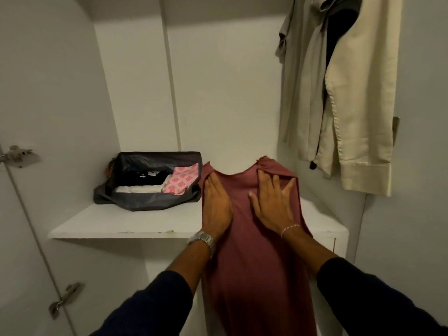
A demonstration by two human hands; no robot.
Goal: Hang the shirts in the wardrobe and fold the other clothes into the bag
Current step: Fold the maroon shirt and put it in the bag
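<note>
A dusty-red garment [244,263] lies lengthwise over the white wardrobe shelf [126,221], its lower part hanging off the front edge. My left hand [217,204] presses flat on its left side, fingers straight. On the right side my right hand [272,202] lies flat with its fingers spread. To the left stands an open dark grey bag [135,202] holding folded black, white and pink patterned clothes. Several pale shirts [349,98] hang at the upper right.
The open wardrobe door [36,166] with metal hinges stands at the left. A vertical white divider [172,81] runs down the back wall. The hanging shirts reach down close to the shelf's right end.
</note>
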